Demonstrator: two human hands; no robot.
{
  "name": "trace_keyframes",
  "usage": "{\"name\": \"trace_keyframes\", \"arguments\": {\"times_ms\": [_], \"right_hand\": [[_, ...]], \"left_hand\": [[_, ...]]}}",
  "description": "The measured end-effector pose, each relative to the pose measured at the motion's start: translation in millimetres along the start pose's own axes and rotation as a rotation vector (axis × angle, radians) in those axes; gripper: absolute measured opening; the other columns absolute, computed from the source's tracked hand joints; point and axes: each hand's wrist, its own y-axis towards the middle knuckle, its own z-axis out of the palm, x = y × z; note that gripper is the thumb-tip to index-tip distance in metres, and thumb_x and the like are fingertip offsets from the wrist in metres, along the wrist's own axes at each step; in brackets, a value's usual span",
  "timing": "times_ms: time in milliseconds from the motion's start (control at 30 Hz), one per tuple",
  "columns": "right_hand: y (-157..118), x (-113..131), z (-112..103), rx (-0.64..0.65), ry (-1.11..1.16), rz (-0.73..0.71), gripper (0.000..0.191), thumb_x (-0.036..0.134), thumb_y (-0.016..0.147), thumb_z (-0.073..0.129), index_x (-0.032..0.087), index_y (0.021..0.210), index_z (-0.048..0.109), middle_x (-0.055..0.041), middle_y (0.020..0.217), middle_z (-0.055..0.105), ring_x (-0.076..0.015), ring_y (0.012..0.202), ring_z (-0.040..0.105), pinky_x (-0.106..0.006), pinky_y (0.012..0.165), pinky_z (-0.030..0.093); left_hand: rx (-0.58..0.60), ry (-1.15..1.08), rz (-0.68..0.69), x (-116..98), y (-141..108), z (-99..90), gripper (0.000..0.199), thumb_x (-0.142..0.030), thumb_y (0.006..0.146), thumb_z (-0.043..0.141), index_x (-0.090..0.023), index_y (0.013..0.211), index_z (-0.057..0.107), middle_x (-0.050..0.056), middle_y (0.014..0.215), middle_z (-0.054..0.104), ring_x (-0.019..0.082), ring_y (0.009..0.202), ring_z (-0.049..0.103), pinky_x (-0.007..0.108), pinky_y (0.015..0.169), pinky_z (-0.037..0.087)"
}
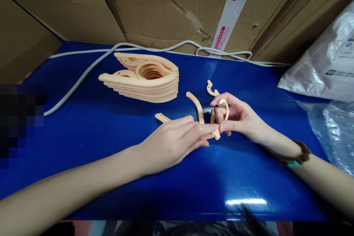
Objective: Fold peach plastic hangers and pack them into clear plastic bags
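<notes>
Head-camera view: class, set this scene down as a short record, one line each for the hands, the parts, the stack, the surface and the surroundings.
Left hand: holding slim beige parts
Right hand: fingers and thumb on the same parts, close to the left fingertips
Right wrist: dark band
Parts: curved pieces; joints mostly hidden by fingers
Stack: many matching beige pieces, beyond the left hand
Surface: glossy blue tabletop
Behind: pale cable, cardboard
Right side: plastic bag

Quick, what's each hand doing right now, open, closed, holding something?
Left hand: closed, holding a beige part.
Right hand: fingers closed on a curved beige piece.
</notes>
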Motion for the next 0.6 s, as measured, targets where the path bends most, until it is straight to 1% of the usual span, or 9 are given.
{"name": "trace_keyframes", "arguments": {"times_ms": [133,267,400,500,600], "right_hand": [[0.0,0.5,-1.3,-0.001,-0.031,0.011,0.04,0.027,0.085,0.084,0.022,0.111,0.053,0.0097,0.069,0.061,-0.0063,0.054,0.06,-0.017,0.046,0.045],[0.0,-0.2,-2.5,-0.004,-0.089,-0.043,0.037,0.024,0.087,0.081,0.021,0.111,0.053,0.0113,0.067,0.053,-0.0047,0.052,0.052,-0.018,0.047,0.043],[-3.2,3.4,-1.2,-0.03,-0.22,-0.072,0.033,0.024,0.089,0.078,0.021,0.111,0.054,0.0119,0.066,0.047,-0.0054,0.055,0.047,-0.02,0.052,0.04],[-6.7,7.5,1.8,-0.058,-0.342,-0.075,0.034,0.024,0.089,0.079,0.021,0.112,0.054,0.0107,0.068,0.049,-0.0062,0.059,0.049,-0.021,0.056,0.041],[-8.1,7.9,4.7,-0.071,-0.375,-0.073,0.035,0.025,0.09,0.079,0.022,0.113,0.053,0.0095,0.071,0.053,-0.0074,0.061,0.054,-0.023,0.059,0.044]], "left_hand": [[0.027,0.099,0.056,2.7,1.5,-1.8,0.021,-0.019,0.11,0.046,-0.01,0.128,0.053,0.002,0.084,0.071,0.013,0.069,0.06,0.023,0.061,0.05],[0.065,0.209,0.078,4.5,3.0,-2.9,0.021,-0.019,0.111,0.042,-0.01,0.126,0.055,0.003,0.08,0.071,0.014,0.069,0.062,0.026,0.062,0.051],[0.062,0.317,0.088,4.2,3.9,-2.8,0.021,-0.022,0.112,0.043,-0.011,0.12,0.058,0.0,0.075,0.07,0.014,0.064,0.061,0.028,0.058,0.044],[0.089,0.369,0.099,4.9,3.9,-3.4,0.018,-0.021,0.11,0.047,-0.012,0.115,0.062,-0.001,0.075,0.071,0.016,0.067,0.06,0.031,0.062,0.04],[0.118,0.364,0.088,7.1,3.5,-4.4,0.017,-0.019,0.109,0.049,-0.012,0.113,0.064,0.0,0.078,0.073,0.016,0.072,0.061,0.032,0.069,0.039]]}}
